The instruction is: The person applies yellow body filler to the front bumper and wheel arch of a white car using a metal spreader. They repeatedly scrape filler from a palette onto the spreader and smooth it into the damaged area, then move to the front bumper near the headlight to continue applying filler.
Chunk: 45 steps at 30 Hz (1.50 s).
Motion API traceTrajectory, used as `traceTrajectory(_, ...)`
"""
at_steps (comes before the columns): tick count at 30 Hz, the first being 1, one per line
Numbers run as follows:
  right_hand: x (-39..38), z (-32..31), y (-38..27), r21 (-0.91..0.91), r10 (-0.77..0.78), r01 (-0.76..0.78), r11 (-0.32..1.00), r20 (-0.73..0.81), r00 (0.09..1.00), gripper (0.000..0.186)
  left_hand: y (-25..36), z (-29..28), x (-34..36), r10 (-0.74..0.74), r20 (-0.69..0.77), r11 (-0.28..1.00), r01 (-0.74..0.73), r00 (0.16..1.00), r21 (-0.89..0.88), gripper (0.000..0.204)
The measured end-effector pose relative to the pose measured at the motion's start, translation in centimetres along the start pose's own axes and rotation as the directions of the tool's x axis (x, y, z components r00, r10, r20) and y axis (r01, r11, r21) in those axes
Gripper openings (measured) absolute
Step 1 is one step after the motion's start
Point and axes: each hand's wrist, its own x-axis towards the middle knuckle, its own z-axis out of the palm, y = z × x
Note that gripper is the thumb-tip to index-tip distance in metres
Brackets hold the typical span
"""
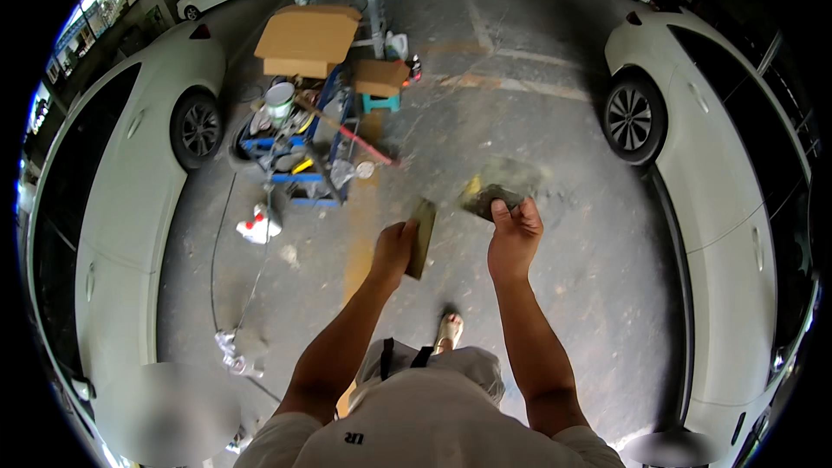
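Observation:
My left hand (393, 251) is closed around a flat, olive-green rectangular piece (422, 241), held with its long edge nearly upright. Between the thumb and fingers of my right hand (515, 241) is a thin dark sheet (478, 200) with a yellowish patch at its left end. Motion blurs its far edge, so its exact kind is unclear. Both hands are raised in front of my body above the grey floor, and the two pieces are apart from each other.
White cars flank me, one on the left (130, 199) and another on the right (728, 208). Ahead stands a cluttered blue cart (299, 178) with a cardboard box (308, 39) behind it. A cable (214, 260) and a white-and-red bottle (259, 227) lie on the floor at left.

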Motion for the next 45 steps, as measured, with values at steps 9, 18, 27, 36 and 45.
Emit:
traceTrajectory(9, 17.3, -4.4, 11.6, 0.166, 0.296, -0.341, 0.925, 0.246, 0.923, 0.018, 4.3, 4.4, 15.4, 0.334, -0.162, 0.939, -0.343, 0.928, -0.024, 0.017)
traceTrajectory(18, 35.9, -4.3, 22.3, -0.899, 0.39, 0.434, -0.053, 0.381, 0.838, 0.012, 5.7, 3.8, 39.5, -0.014, -0.176, 0.882, -0.071, 0.984, -0.466, 0.012)
traceTrajectory(27, 45.8, 3.4, 29.9, -0.782, 0.135, 0.545, 0.302, 0.601, 0.788, 0.024, 7.1, 6.9, 54.6, -0.015, -0.097, 0.882, -0.033, 0.995, -0.469, 0.019)
traceTrajectory(36, 65.5, -3.9, 40.0, -0.896, 0.435, 0.44, 0.054, 0.418, 0.798, 0.007, 6.1, 5.4, 60.1, -0.174, -0.355, 0.985, 0.155, 0.919, -0.079, 0.021)
traceTrajectory(45, 78.5, -3.7, 41.2, -0.837, 0.511, 0.397, 0.377, 0.545, 0.664, 0.022, 5.8, 6.4, 61.2, -0.317, -0.409, 0.701, -0.079, 0.856, -0.709, 0.03)
